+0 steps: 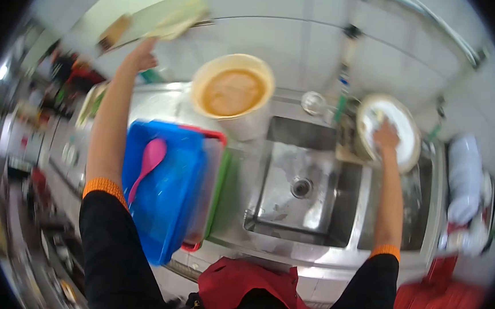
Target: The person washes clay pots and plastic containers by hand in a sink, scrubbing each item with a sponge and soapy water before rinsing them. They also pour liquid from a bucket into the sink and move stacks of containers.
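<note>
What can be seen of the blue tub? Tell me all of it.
The blue tub is bright, looks plastic, and is a deep rectangle with rounded corners and a raised rim. It sits open side up on the metal counter's left side, atop a stack whose red and green edges show on its right. A pink scoop lies inside; the bottom looks shiny, though whether it is wet is unclear. Neither the left hand nor the right hand is on it.

Right hand (386, 135) in foamy tub (409, 157) (suds white); pink ladle (154, 154) inside blue basin (165, 223).
</note>
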### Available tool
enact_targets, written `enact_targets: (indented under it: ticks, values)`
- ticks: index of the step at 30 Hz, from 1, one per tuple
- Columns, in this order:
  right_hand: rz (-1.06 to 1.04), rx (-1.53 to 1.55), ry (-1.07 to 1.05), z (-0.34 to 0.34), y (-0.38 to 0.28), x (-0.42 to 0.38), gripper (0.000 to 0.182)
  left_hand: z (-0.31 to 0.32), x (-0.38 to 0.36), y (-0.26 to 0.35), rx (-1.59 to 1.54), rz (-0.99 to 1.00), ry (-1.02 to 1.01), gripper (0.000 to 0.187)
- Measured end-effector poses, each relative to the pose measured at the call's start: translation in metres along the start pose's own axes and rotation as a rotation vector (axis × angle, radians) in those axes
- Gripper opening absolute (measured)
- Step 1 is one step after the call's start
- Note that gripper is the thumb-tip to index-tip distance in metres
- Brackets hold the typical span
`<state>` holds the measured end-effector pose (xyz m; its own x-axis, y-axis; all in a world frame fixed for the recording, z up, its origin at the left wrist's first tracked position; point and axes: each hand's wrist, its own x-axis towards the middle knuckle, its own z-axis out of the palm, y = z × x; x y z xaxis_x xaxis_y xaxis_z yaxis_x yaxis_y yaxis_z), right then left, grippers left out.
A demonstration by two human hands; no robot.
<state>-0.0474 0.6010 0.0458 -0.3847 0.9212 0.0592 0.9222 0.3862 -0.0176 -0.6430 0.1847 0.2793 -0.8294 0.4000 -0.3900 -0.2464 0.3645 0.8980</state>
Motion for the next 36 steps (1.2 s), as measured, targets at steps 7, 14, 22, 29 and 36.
enact_targets:
  ticks: [7, 14, 22, 29, 36]
  values:
    - [-0.046, 0.004, 0.063, 0.008, 0.002, -0.006, 0.051, 0.063, 0.042, 0.038, -0.049, 0.079, -0.218, 0.078]
    - [-0.01, 0.295, -0.163, 0.048, 0.012, 0.018, 0.038, 0.068, -0.024, 0.036, 0.818, 0.529, -0.291, 0.053]
    - [-0.175, -0.126, -0.25, 0.011, 0.007, 0.036, 0.034, -0.015, -0.306, -0.112, 1.408, 0.609, 0.244, 0.047]
    - [-0.212, -0.173, -0.277, 0.09, 0.028, 0.098, 0.035, -0.068, -0.387, -0.206, 1.079, 0.104, 0.562, 0.045]
    - [-0.27, -0.133, -0.246, 0.065, 0.006, 0.09, 0.036, -0.009, -0.363, -0.183, 1.072, 0.547, 0.273, 0.04]
